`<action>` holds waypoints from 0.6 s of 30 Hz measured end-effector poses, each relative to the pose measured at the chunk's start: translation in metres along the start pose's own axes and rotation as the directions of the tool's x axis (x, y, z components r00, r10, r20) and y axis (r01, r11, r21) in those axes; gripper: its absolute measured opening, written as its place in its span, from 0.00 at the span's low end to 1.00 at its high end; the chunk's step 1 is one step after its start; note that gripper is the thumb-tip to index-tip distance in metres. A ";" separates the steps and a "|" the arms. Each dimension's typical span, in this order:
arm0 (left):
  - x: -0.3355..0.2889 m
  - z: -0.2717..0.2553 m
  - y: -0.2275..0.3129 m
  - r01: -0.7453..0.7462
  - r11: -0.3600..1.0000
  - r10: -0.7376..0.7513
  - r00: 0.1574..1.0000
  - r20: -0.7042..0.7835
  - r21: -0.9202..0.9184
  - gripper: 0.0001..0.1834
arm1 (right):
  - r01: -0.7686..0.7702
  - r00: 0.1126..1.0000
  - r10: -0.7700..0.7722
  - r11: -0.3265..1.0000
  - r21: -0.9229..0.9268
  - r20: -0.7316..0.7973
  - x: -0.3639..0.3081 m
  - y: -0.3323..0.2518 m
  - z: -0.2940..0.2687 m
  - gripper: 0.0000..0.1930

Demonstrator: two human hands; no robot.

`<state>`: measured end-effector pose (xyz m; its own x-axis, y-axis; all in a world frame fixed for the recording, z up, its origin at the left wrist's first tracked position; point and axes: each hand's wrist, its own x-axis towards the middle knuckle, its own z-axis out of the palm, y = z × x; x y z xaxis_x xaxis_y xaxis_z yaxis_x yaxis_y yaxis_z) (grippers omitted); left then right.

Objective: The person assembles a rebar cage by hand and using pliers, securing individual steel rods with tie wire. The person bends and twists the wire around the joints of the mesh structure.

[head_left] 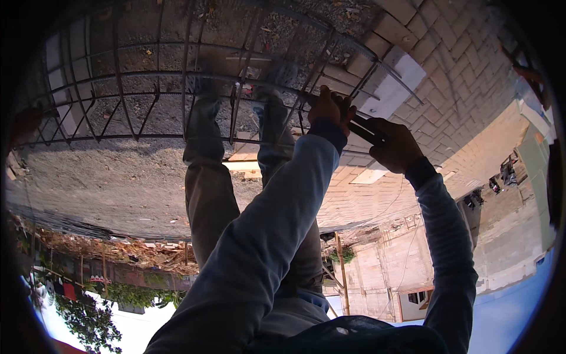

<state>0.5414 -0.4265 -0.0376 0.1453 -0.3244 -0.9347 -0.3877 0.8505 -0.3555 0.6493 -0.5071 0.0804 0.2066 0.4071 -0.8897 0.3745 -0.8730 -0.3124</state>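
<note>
Head view: toward one o'clock my left hand (331, 109) is closed around a bar of the rebar cage (177, 76); my right hand (396, 144) clamps a dark tool (367, 128) against it. The steel looks stiff, heavy and rough, best held at crossings.

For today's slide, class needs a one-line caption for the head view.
Both hands, left hand and right hand, work a dark tool on a rebar cage.

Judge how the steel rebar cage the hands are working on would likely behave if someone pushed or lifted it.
The rebar cage is long with many steel bars, so probably heavy. Its cross ties suggest it stays stiff, not floppy. Its squared frame seems unlikely to roll. The left hand and right hand grip it.
</note>
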 end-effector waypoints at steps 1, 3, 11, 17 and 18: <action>-0.006 0.001 -0.002 -0.066 0.980 0.091 0.988 -0.126 0.186 0.18 | -0.080 0.997 0.077 0.989 0.128 0.030 -0.009 -0.002 0.013 0.25; -0.011 -0.006 -0.005 -0.137 0.902 0.258 0.931 -0.258 0.409 0.19 | -0.157 0.987 0.162 0.943 0.293 0.007 -0.024 -0.007 0.051 0.26; 0.020 -0.037 -0.008 -0.261 0.733 0.432 0.892 -0.133 0.628 0.22 | -0.049 0.892 0.171 0.957 0.285 -0.419 -0.010 0.011 0.130 0.13; 0.013 -0.038 -0.007 -0.286 0.657 0.490 0.865 -0.107 0.697 0.20 | 0.001 0.869 0.181 0.930 0.368 -0.461 -0.001 0.027 0.164 0.14; 0.010 -0.037 -0.007 -0.285 0.648 0.493 0.864 -0.104 0.706 0.20 | -0.082 0.886 0.248 0.915 0.396 -0.391 -0.005 0.020 0.167 0.17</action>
<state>0.5117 -0.4515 -0.0443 -0.1602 0.0962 -0.9824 0.3499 0.9361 0.0347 0.5049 -0.5719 0.0234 0.6296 0.2492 -0.7359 -0.0320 -0.9381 -0.3450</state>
